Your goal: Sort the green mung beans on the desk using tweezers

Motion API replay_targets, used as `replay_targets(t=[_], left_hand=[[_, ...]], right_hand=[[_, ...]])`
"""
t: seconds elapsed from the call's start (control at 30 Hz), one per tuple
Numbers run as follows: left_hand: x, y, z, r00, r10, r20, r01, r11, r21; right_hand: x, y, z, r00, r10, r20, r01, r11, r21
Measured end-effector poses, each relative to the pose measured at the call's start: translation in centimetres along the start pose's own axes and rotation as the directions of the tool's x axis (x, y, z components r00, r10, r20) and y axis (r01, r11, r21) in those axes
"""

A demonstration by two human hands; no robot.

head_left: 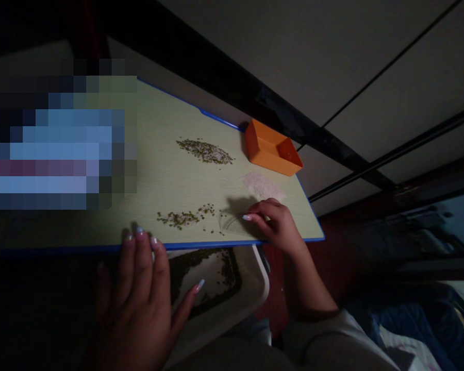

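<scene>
My right hand (pixel 272 221) is over the table's near right part, thumb and forefinger closed in a pinch. A faint see-through, arc-shaped thing (pixel 234 221) shows just left of these fingertips; I cannot tell whether they hold it. Left of that lies a loose row of green beans mixed with pale grains (pixel 181 217). Farther back is a denser mixed pile (pixel 206 150). A heap of whitish grains (pixel 262 184) lies just beyond my right hand. My left hand (pixel 143 288) is open, fingers spread, its fingertips by the table's blue front edge.
An orange rectangular box (pixel 268 154) stands at the back right of the pale, blue-edged table (pixel 147 154). Below the front edge is a whitish tub (pixel 251 288) with dark green beans inside. Pixelation covers the left side. Dark-framed panels (pixel 332 67) rise behind the table.
</scene>
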State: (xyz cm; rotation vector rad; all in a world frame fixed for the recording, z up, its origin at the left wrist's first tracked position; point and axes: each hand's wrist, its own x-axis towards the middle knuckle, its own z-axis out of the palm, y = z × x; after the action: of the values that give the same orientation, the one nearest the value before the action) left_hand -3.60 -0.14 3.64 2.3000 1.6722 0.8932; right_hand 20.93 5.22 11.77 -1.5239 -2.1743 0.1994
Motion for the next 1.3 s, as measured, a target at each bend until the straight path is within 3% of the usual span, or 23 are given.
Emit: replay_targets(t=[0.4, 0.73, 1.3], left_hand=[[0.11, 0.14, -0.25, 0.999, -0.018, 0.039, 0.018, 1.0, 0.015], [-0.01, 0.17, -0.17, 1.0, -0.021, 0.007, 0.021, 1.0, 0.003], [-0.03, 0.1, -0.14, 0.999, -0.022, 0.032, 0.022, 1.0, -0.002]], right_hand=[[-0.31, -0.5, -0.2, 0.999, -0.025, 0.042, 0.024, 0.999, 0.032], [-0.56, -0.1, 0.09, 0.999, 0.041, -0.006, -0.041, 0.999, 0.001], [-0.28, -0.83, 0.52, 1.0, 0.009, -0.001, -0.009, 0.999, 0.043]])
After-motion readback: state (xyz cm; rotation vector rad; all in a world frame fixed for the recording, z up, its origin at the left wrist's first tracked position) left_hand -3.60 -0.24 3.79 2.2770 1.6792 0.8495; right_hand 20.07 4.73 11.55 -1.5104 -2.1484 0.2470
